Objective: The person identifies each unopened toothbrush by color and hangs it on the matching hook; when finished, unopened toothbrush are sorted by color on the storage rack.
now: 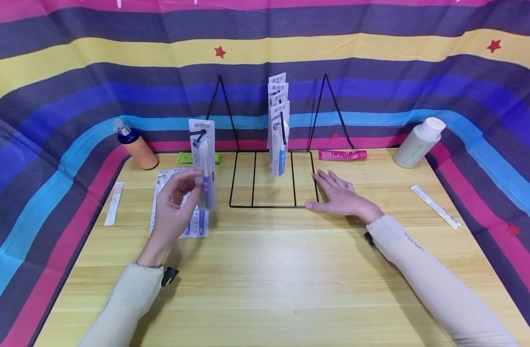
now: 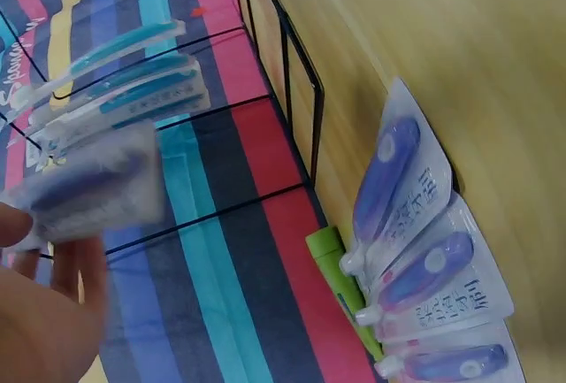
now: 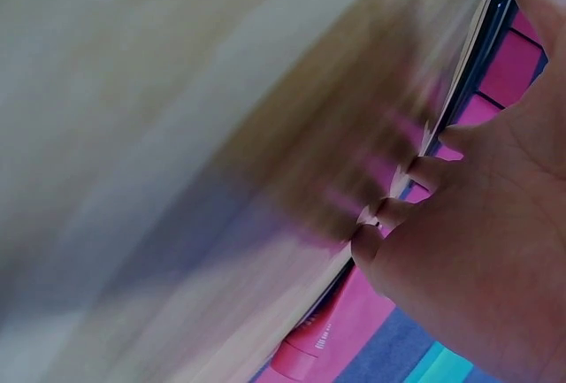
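Observation:
My left hand (image 1: 173, 205) pinches the edge of a packaged purple toothbrush (image 1: 207, 164) between thumb and fingers. A black hook tip shows at the top of its card, and the pack hangs upright. In the left wrist view the purple toothbrush pack (image 2: 93, 184) looks blurred. The black wire rack (image 1: 273, 207) stands in the middle of the table; several blue toothbrush packs (image 1: 280, 140) hang one behind another at its centre. My right hand (image 1: 340, 195) rests with spread fingers at the right side of the rack's base, thumb by the front corner.
More purple toothbrush packs (image 1: 200, 229) lie under my left hand. A green tube (image 1: 184, 158) and an orange-blue pump bottle (image 1: 139, 150) are back left, a pink tube (image 1: 343, 154) and a grey bottle (image 1: 417, 144) back right. Slim packets (image 1: 114, 203) lie at both sides.

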`<state>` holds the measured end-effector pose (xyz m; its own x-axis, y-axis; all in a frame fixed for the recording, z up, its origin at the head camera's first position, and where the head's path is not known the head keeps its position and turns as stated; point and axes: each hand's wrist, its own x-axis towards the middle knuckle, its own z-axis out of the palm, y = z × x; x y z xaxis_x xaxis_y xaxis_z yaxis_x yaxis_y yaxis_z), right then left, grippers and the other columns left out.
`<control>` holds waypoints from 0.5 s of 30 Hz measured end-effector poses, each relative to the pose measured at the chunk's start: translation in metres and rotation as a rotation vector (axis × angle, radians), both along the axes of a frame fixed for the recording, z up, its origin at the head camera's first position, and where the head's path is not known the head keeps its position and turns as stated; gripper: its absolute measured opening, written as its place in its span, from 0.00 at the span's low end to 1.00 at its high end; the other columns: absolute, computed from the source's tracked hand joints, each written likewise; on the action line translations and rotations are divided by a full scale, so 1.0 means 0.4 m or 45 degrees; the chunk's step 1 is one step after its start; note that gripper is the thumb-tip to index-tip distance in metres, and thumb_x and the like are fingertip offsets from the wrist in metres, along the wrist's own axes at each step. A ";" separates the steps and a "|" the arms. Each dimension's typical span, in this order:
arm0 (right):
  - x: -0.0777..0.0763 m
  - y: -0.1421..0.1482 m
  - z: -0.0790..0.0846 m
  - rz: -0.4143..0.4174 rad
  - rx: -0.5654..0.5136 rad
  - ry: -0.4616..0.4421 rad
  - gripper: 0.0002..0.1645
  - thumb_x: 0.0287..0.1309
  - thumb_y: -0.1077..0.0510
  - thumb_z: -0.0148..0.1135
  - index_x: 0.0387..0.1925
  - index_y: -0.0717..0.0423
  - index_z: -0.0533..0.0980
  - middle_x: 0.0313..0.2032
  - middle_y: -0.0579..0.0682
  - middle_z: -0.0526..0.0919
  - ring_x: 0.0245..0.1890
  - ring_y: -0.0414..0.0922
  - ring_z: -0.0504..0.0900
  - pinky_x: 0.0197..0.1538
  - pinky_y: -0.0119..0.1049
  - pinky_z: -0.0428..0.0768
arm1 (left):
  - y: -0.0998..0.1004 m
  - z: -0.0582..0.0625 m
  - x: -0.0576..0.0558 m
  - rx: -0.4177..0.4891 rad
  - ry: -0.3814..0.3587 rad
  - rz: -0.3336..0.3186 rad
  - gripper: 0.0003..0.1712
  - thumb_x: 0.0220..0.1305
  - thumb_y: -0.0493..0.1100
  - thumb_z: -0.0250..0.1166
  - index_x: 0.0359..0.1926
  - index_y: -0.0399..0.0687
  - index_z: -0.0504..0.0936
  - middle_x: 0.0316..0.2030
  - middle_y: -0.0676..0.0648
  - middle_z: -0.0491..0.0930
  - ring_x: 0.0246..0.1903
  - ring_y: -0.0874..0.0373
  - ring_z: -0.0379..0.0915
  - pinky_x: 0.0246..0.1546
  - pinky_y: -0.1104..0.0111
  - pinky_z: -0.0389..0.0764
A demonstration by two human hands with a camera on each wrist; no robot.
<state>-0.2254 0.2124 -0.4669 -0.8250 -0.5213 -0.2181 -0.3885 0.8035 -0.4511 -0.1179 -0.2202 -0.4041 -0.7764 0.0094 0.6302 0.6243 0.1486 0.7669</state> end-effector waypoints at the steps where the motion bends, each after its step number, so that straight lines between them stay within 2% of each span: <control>1: 0.000 0.001 0.001 0.000 0.000 -0.001 0.67 0.70 0.23 0.61 0.90 0.52 0.43 0.88 0.58 0.38 0.85 0.64 0.33 0.76 0.77 0.38 | 0.002 0.002 -0.004 -0.014 -0.013 0.016 0.21 0.70 0.20 0.60 0.62 0.25 0.79 0.56 0.43 0.83 0.50 0.53 0.76 0.54 0.68 0.75; 4: -0.001 0.003 0.001 0.001 0.001 -0.003 0.67 0.70 0.23 0.61 0.90 0.52 0.43 0.88 0.58 0.38 0.85 0.64 0.32 0.76 0.77 0.38 | 0.003 0.009 -0.023 -0.088 -0.099 0.063 0.24 0.73 0.27 0.62 0.68 0.34 0.80 0.60 0.44 0.82 0.54 0.48 0.70 0.54 0.64 0.67; 6: -0.002 0.004 0.000 0.000 0.001 -0.004 0.67 0.70 0.23 0.61 0.90 0.52 0.42 0.88 0.58 0.38 0.85 0.64 0.32 0.76 0.77 0.38 | 0.001 0.015 -0.041 -0.140 -0.183 0.057 0.27 0.76 0.33 0.61 0.73 0.41 0.79 0.65 0.46 0.79 0.55 0.47 0.67 0.52 0.62 0.63; 11: 0.001 0.003 0.001 -0.001 0.004 0.002 0.66 0.70 0.24 0.62 0.90 0.52 0.43 0.88 0.57 0.38 0.85 0.63 0.32 0.76 0.76 0.38 | -0.006 0.026 -0.107 -0.193 -0.361 -0.058 0.31 0.82 0.41 0.55 0.82 0.50 0.70 0.75 0.48 0.70 0.56 0.48 0.64 0.52 0.60 0.62; 13: 0.002 0.001 0.001 0.000 0.004 0.004 0.66 0.71 0.24 0.62 0.90 0.52 0.43 0.88 0.57 0.38 0.85 0.63 0.32 0.76 0.76 0.38 | -0.007 0.030 -0.137 -0.185 -0.421 -0.098 0.32 0.84 0.43 0.53 0.84 0.54 0.67 0.78 0.50 0.66 0.58 0.48 0.63 0.55 0.58 0.63; 15: 0.002 0.001 0.000 -0.002 0.004 0.005 0.66 0.71 0.24 0.62 0.90 0.52 0.43 0.88 0.56 0.38 0.85 0.63 0.32 0.77 0.75 0.39 | -0.007 0.034 -0.169 -0.164 -0.483 -0.131 0.32 0.85 0.46 0.52 0.85 0.58 0.65 0.79 0.50 0.64 0.65 0.48 0.63 0.63 0.54 0.64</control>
<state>-0.2248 0.2126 -0.4671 -0.8268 -0.5193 -0.2163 -0.3889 0.8055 -0.4471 -0.1855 -0.2229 -0.3906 -0.9443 0.1589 0.2883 0.3177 0.2102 0.9246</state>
